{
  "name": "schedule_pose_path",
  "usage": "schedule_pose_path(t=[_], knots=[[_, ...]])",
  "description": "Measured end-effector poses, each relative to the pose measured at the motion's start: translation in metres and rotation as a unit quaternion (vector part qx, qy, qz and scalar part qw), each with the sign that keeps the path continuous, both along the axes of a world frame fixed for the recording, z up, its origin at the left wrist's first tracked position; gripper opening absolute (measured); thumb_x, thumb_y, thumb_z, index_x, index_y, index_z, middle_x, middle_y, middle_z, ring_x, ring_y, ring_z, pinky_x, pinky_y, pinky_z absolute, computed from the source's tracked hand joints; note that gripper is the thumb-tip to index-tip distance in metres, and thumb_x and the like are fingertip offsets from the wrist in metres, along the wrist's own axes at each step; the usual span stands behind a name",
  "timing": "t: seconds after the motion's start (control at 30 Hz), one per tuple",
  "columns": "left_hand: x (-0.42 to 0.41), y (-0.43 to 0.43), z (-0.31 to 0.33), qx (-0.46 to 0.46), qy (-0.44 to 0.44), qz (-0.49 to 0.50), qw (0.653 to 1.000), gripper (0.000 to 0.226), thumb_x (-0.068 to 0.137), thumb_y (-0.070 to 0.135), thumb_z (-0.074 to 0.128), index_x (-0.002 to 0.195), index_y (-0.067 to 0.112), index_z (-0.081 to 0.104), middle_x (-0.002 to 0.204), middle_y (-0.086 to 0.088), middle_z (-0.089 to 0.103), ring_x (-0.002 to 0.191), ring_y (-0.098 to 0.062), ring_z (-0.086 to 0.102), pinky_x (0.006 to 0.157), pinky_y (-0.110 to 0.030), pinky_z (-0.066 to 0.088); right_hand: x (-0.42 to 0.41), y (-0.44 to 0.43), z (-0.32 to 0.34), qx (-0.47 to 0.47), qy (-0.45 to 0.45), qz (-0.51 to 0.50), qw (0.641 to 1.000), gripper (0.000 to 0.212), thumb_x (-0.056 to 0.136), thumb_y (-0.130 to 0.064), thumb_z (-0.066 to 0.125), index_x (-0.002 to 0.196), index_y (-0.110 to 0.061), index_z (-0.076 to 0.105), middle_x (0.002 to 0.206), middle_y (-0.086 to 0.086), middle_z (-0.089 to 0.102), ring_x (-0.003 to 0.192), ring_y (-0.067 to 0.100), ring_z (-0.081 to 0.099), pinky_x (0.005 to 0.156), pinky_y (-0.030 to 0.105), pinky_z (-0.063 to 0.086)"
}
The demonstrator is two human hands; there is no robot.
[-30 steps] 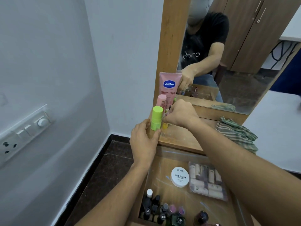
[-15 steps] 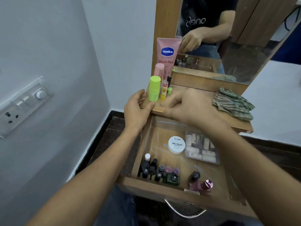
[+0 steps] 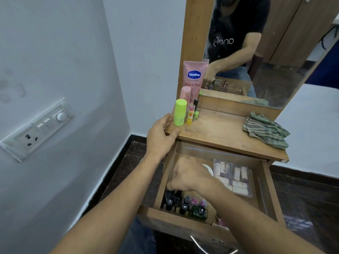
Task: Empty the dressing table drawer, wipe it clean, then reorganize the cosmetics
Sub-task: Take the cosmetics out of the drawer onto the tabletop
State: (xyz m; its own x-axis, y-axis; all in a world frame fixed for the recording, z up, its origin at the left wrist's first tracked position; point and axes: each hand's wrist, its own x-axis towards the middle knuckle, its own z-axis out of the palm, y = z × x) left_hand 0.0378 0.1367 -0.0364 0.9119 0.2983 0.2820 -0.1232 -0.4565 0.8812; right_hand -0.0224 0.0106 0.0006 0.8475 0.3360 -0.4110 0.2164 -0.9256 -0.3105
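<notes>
The wooden drawer (image 3: 183, 216) stands pulled out under the dressing table top (image 3: 220, 132). In its front left corner stand several small dark and pink nail polish bottles (image 3: 185, 204) and a green bottle (image 3: 200, 211). My right hand (image 3: 190, 178) reaches into the drawer. Its curled fingers come down on the back of the bottle row and hide what lies under them. A clear packet of small tubes (image 3: 233, 176) and a white round jar (image 3: 209, 169) lie behind it. My left hand (image 3: 161, 136) rests against the table's front left corner.
On the table's back left stand a pink Vaseline tube (image 3: 194, 76), a pink stick (image 3: 185, 92), a lime green stick (image 3: 179, 112) and a yellow lip balm (image 3: 190, 114). A striped cloth (image 3: 264, 132) lies at the right. The mirror (image 3: 275, 52) rises behind, and a switchboard (image 3: 36, 129) is on the left wall.
My right hand has left the cosmetics on the table top and dropped into the drawer onto the bottle row. My left hand let go of the green stick and stays at the table corner.
</notes>
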Motion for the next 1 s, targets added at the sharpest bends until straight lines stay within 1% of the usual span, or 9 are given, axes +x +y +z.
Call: schedule_pose_path(t=[0.1, 0.2, 0.37, 0.43, 0.57, 0.63, 0.7, 0.77, 1.0], knots=[[-0.001, 0.0, 0.0, 0.002, -0.009, -0.002, 1.0, 0.068, 0.085, 0.022, 0.078, 0.147, 0.016, 0.051, 0.14, 0.003, 0.061, 0.124, -0.005, 0.059, 0.108, -0.026, 0.045, 0.001, 0.002, 0.005, -0.016, -0.033, 0.013, 0.999, 0.024, 0.069, -0.028, 0.077, 0.068, -0.018, 0.056, 0.087, 0.004, 0.063, 0.081, 0.023, 0.064, 0.05, 0.025, 0.037], [-0.002, 0.0, 0.0, -0.022, -0.02, 0.007, 1.0, 0.051, 0.086, 0.022, 0.077, 0.134, 0.021, 0.059, 0.129, 0.011, 0.067, 0.116, 0.002, 0.061, 0.103, -0.025, 0.049, 0.006, -0.005, 0.028, -0.013, -0.076, -0.001, 0.997, 0.02, 0.07, -0.032, 0.076, 0.077, -0.017, 0.063, 0.085, 0.003, 0.065, 0.083, 0.025, 0.067, 0.061, 0.028, 0.048], [-0.005, -0.002, -0.007, -0.092, -0.035, 0.021, 0.995, 0.017, 0.089, 0.02, 0.068, 0.105, 0.026, 0.064, 0.114, 0.018, 0.072, 0.107, 0.0, 0.067, 0.087, -0.043, 0.058, 0.038, -0.024, 0.091, 0.017, -0.188, -0.054, 0.981, 0.027, 0.069, -0.041, 0.078, 0.075, -0.015, 0.076, 0.074, 0.001, 0.07, 0.075, 0.02, 0.067, 0.063, 0.031, 0.057], [-0.005, -0.004, -0.008, -0.09, -0.04, 0.027, 0.995, 0.019, 0.085, 0.021, 0.065, 0.103, 0.028, 0.066, 0.116, 0.02, 0.071, 0.106, -0.002, 0.067, 0.085, -0.044, 0.058, 0.056, -0.027, 0.112, 0.042, -0.223, -0.085, 0.97, 0.027, 0.071, -0.043, 0.079, 0.072, -0.016, 0.076, 0.074, 0.001, 0.071, 0.076, 0.02, 0.066, 0.065, 0.034, 0.059], [-0.009, -0.01, -0.003, -0.04, -0.036, 0.048, 0.997, 0.04, 0.074, 0.032, 0.062, 0.114, 0.029, 0.069, 0.115, 0.018, 0.07, 0.1, -0.001, 0.066, 0.09, -0.035, 0.055, 0.094, -0.023, 0.121, 0.083, -0.254, -0.109, 0.958, 0.031, 0.075, -0.04, 0.079, 0.076, -0.008, 0.077, 0.073, 0.005, 0.073, 0.072, 0.022, 0.069, 0.067, 0.042, 0.062], [-0.01, -0.015, 0.0, 0.012, -0.04, 0.055, 0.998, 0.043, 0.073, 0.038, 0.067, 0.115, 0.027, 0.069, 0.116, 0.016, 0.068, 0.103, -0.004, 0.064, 0.093, -0.029, 0.053, 0.109, -0.019, 0.114, 0.087, -0.248, -0.126, 0.957, 0.029, 0.072, -0.038, 0.081, 0.076, -0.009, 0.077, 0.071, 0.003, 0.072, 0.068, 0.019, 0.067, 0.058, 0.034, 0.059], [-0.008, -0.019, 0.0, 0.058, -0.044, 0.066, 0.995, 0.041, 0.076, 0.045, 0.073, 0.112, 0.026, 0.069, 0.12, 0.016, 0.067, 0.107, -0.005, 0.061, 0.093, -0.024, 0.049, 0.119, -0.014, 0.106, 0.078, -0.244, -0.131, 0.958, 0.027, 0.068, -0.038, 0.081, 0.074, -0.012, 0.074, 0.071, 0.002, 0.069, 0.067, 0.017, 0.064, 0.048, 0.027, 0.046], [-0.005, -0.021, -0.001, 0.078, -0.044, 0.08, 0.993, 0.04, 0.076, 0.048, 0.075, 0.109, 0.025, 0.069, 0.121, 0.015, 0.067, 0.108, -0.008, 0.061, 0.091, -0.024, 0.047, 0.126, -0.009, 0.097, 0.071, -0.232, -0.129, 0.961, 0.028, 0.064, -0.037, 0.081, 0.071, -0.013, 0.068, 0.071, 0.003, 0.067, 0.069, 0.02, 0.064, 0.047, 0.025, 0.038], [0.0, -0.015, -0.002, 0.091, -0.039, 0.085, 0.992, 0.04, 0.076, 0.044, 0.077, 0.108, 0.021, 0.072, 0.119, 0.012, 0.069, 0.106, -0.01, 0.064, 0.09, -0.024, 0.047, 0.138, -0.003, 0.084, 0.072, -0.207, -0.132, 0.967, 0.029, 0.061, -0.034, 0.078, 0.075, -0.014, 0.063, 0.078, 0.005, 0.068, 0.075, 0.024, 0.067, 0.053, 0.027, 0.043]])
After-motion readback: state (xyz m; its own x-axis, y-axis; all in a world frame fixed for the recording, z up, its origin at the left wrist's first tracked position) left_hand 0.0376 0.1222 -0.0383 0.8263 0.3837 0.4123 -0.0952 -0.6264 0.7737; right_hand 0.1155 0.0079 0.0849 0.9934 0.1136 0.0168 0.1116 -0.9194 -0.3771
